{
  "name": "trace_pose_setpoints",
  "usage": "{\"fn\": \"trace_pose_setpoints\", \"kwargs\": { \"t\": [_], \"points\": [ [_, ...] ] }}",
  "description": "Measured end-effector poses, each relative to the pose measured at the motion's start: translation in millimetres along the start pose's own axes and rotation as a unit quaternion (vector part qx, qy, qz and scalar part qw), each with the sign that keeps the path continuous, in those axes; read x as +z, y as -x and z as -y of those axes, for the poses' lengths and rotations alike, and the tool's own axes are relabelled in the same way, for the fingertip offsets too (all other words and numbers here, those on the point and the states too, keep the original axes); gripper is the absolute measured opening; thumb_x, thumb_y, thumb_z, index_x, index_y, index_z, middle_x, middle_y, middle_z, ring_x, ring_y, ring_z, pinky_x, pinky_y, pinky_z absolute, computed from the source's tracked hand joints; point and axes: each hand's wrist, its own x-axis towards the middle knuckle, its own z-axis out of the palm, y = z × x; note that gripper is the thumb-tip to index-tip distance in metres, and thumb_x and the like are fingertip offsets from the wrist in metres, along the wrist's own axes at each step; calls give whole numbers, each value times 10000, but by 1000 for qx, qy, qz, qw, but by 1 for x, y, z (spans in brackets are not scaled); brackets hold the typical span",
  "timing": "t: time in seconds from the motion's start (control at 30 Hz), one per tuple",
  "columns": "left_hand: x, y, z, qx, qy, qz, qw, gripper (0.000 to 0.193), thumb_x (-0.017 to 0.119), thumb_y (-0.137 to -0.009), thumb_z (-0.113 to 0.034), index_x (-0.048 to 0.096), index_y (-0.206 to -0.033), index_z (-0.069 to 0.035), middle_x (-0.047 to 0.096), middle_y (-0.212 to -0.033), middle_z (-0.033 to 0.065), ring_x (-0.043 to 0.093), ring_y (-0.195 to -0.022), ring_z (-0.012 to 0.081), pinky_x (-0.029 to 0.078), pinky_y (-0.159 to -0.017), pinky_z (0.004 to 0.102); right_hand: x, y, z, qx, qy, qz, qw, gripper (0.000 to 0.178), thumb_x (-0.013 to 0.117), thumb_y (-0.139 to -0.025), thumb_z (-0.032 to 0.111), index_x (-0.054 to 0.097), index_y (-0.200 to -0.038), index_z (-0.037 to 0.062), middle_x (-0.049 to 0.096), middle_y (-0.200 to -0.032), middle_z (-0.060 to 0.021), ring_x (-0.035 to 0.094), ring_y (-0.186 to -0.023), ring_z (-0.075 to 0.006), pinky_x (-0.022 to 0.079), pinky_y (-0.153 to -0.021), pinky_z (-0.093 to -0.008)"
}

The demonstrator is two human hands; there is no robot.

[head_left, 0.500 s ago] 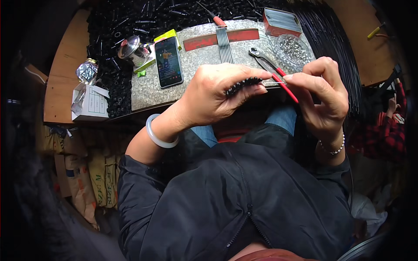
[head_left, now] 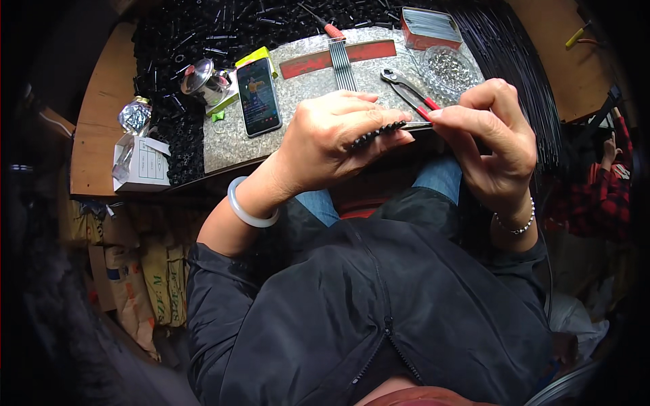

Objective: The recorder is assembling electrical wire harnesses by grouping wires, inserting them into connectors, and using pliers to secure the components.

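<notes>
My left hand (head_left: pixel 338 128) is closed round a row of thin black rods (head_left: pixel 376 134), whose round ends line up between thumb and forefinger. Facing those ends, the fingertips of my right hand (head_left: pixel 491 135) pinch a thin, pale, wire-like piece (head_left: pixel 419 124) that reaches to the row. Whether its tip has entered a rod end is too small to tell. Just beyond my fingers, red-handled pliers (head_left: pixel 405 86) lie on the grey work board (head_left: pixel 298 95), jaws pointing away from me; my right hand covers part of the handles.
Several grey metal rods (head_left: pixel 342 68) cross a red bar (head_left: pixel 372 53). To their right are a red box of wires (head_left: pixel 433 28) and a clear dish of small metal parts (head_left: pixel 449 71). A phone (head_left: pixel 259 97), a lidded mug (head_left: pixel 205 79) and heaped black parts (head_left: pixel 223 27) lie leftward and behind.
My right hand has shifted slightly left, closer to the rod ends, and less of the pale wire-like piece shows. The pliers' handles are more covered. My left hand keeps its hold.
</notes>
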Motion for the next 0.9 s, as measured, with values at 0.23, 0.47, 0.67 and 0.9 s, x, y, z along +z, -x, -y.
{"fn": "trace_pose_setpoints", "kwargs": {
  "t": [0.23,0.47,0.67,0.9],
  "points": [
    [-5,-2,-3,23,-2,55,998,219,739,-767,-157,689,-928,-18,698,-825,111,690,-791,262,536,-835,394,0,-6,-3,-49,-11,38,998,254,749,-683,5,694,-925,57,519,-775,-39,491,-732,-177,399,-635,-288],
    [-6,-2,1,50,-36,68,996,281,741,-749,-246,689,-928,-36,690,-823,117,683,-807,299,543,-811,396,7,-9,1,-60,-54,68,994,281,757,-678,40,689,-950,62,534,-801,-49,491,-749,-192,419,-679,-321],
    [-2,1,7,42,-55,54,996,307,728,-743,-350,708,-934,-112,691,-766,84,681,-795,283,549,-781,372,11,-16,-2,-56,-120,64,989,334,755,-701,37,664,-1021,60,536,-861,-74,500,-741,-177,425,-653,-290],
    [4,6,16,18,31,55,998,306,696,-771,-364,684,-930,-103,680,-826,71,664,-771,303,544,-802,389,14,-17,7,-64,-108,121,985,354,746,-763,146,624,-1072,23,516,-1042,-129,527,-813,-190,454,-704,-292]
  ]
}}
